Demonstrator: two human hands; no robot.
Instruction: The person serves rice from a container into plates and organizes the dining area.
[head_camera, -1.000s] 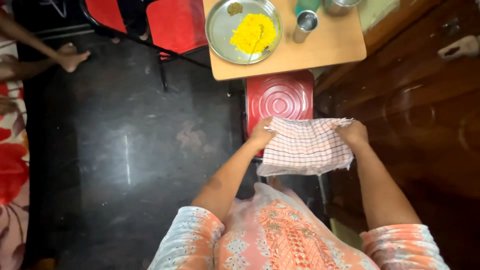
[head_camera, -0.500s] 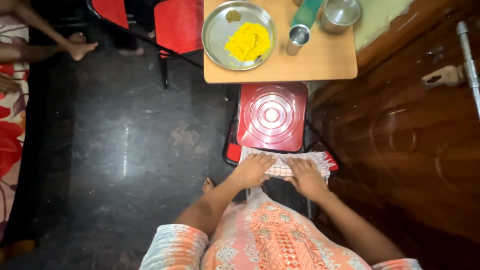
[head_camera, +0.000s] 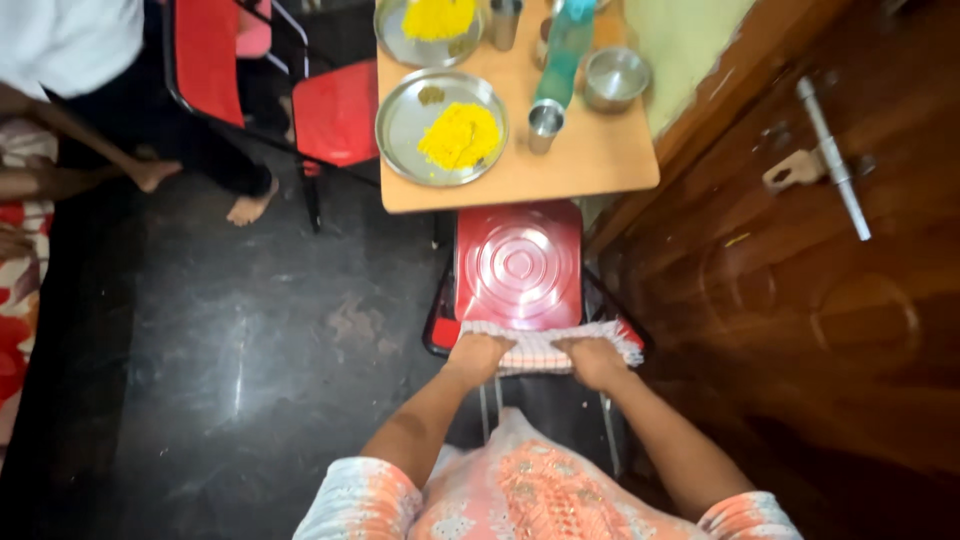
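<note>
Hands (head_camera: 535, 357) on cloth (head_camera: 545, 345) (checked)

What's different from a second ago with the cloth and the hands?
The checked cloth, held up spread between both hands a second ago, has come down folded over the back of the red chair. The left hand and right hand now press on it. The chair and the table stayed put.
</note>
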